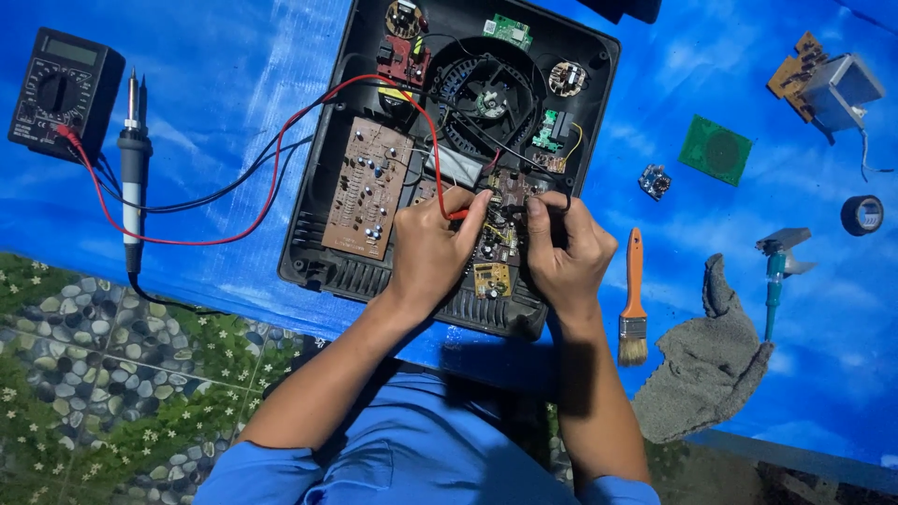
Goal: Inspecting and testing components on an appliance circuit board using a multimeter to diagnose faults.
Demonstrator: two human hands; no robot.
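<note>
Nearest the person, over the front edge of the open black housing (318, 234), both hands work close together on a small crowded circuit board (500, 220). Left hand (432, 251) is curled narrow around a red probe (458, 214), pinching it between thumb and fingers, with its tip pointing right toward the board. Right hand (564, 245) is likewise closed, fingers bent down onto the same board; it seems to grip a black probe, but the fingers hide it, so I cannot be sure. The board lies directly under the fingertips of both hands, between them, and a small yellow board (491, 279) sits just below it, nearer the person.

Just left of the hands, inside the housing, lies a larger brown circuit board (367, 187). Beyond it a round black fan (486, 93) fills the middle of the case. A red lead (271, 187) and a black lead (215, 194) run from the case across the blue tabletop (215, 75) to a black multimeter (64, 89) at the far left, with a soldering iron (133, 168) lying beside it.

Right of the hands rest an orange-handled brush (633, 299), a grey cloth (706, 360), a green-handled tool (776, 271), a green square board (715, 150) and a roll of black tape (861, 215).
</note>
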